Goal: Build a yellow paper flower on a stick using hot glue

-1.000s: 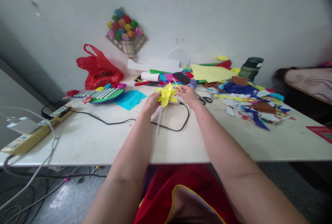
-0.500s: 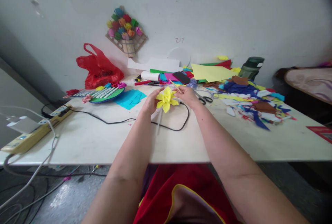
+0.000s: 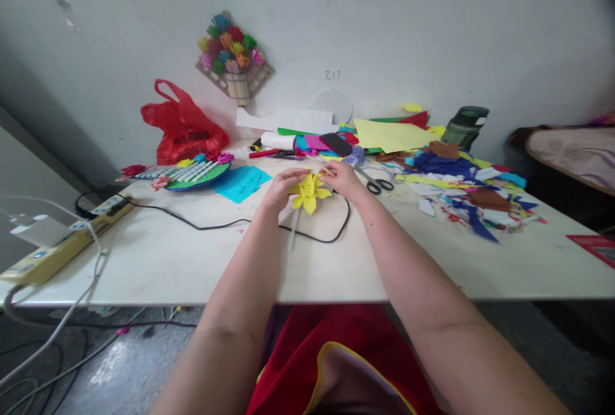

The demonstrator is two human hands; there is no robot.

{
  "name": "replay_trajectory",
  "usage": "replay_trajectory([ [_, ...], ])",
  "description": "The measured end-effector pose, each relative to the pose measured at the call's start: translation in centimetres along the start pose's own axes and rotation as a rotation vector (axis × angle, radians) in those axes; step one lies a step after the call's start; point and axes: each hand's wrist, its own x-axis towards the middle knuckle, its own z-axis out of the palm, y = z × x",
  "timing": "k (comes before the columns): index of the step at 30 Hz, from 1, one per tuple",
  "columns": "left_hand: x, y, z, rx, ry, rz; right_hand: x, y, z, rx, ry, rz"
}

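Note:
A yellow paper flower [image 3: 311,197] with several pointed petals is held up in the middle over the white table. My left hand [image 3: 281,188] grips it from the left, fingers closed along its back edge. On the far right side of the flower, my right hand [image 3: 344,179] pinches a thin wooden stick [image 3: 328,173], most of which is hidden by the fingers. The stick's end is close to the upper petals; I cannot tell if it touches. Below the flower, a whitish translucent rod [image 3: 293,230] slants toward me.
Black scissors [image 3: 379,186] and a paper-scrap pile [image 3: 461,171] are at right, a green bottle [image 3: 466,127] behind. Blue paper [image 3: 243,183], a decorated round board [image 3: 196,176] and a red bag [image 3: 185,130] stand left. A black cable [image 3: 192,226] crosses toward a power strip [image 3: 67,242].
The flower has tipped, its face turning more upward. My right hand has lowered the wooden stick toward the petals, and the left fingers have shifted over the flower's back edge.

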Motion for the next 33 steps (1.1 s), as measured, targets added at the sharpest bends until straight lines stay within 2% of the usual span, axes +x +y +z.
replay_trajectory([
  [13,-0.3,0.5,0.5,0.075,0.026,0.060,-0.2,-0.1,0.6,0.002,-0.034,-0.033],
  [17,-0.3,0.7,0.4,0.061,0.074,0.076,-0.1,0.2,0.6,-0.034,-0.029,-0.054],
  [23,-0.1,0.6,0.3,0.139,0.039,-0.007,0.0,0.6,0.5,-0.088,-0.024,-0.099],
  [33,-0.3,0.7,0.4,0.194,0.007,-0.034,0.2,0.9,0.7,-0.170,-0.013,-0.123],
])
